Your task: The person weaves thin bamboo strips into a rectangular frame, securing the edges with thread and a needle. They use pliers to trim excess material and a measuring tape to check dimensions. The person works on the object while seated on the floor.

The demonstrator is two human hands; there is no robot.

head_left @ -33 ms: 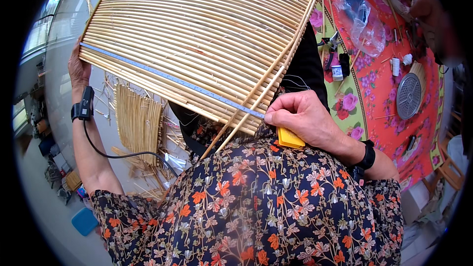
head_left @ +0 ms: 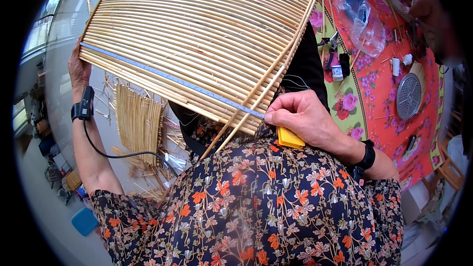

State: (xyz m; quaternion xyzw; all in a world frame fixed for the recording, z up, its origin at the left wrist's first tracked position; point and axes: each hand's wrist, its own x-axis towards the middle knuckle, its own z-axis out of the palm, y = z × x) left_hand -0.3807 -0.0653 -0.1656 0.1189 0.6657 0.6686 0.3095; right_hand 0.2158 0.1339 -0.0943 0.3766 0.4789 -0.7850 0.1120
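A large mat of straw-coloured reeds (head_left: 197, 24), bound side by side, slants across my lap. My left hand (head_left: 79, 71) grips its left edge, fingers partly hidden behind it. Along the lower reeds stretches a blue measuring tape (head_left: 170, 79), from beside my left hand to my right. Thumb and forefinger of my right hand (head_left: 303, 118) pinch the tape at the mat's lower right corner. A yellow tape case (head_left: 290, 138) shows under that hand. Two long reeds (head_left: 253, 102) cross at this corner, over the tape.
A smaller reed bundle (head_left: 139, 120) lies among scraps at the left. On the red floral cloth (head_left: 352, 111) at the right are pliers (head_left: 333, 43), a plastic bag (head_left: 369, 34), thread spools (head_left: 395, 66) and a grey perforated disc (head_left: 409, 96). Another person's hand (head_left: 426, 7) appears far right.
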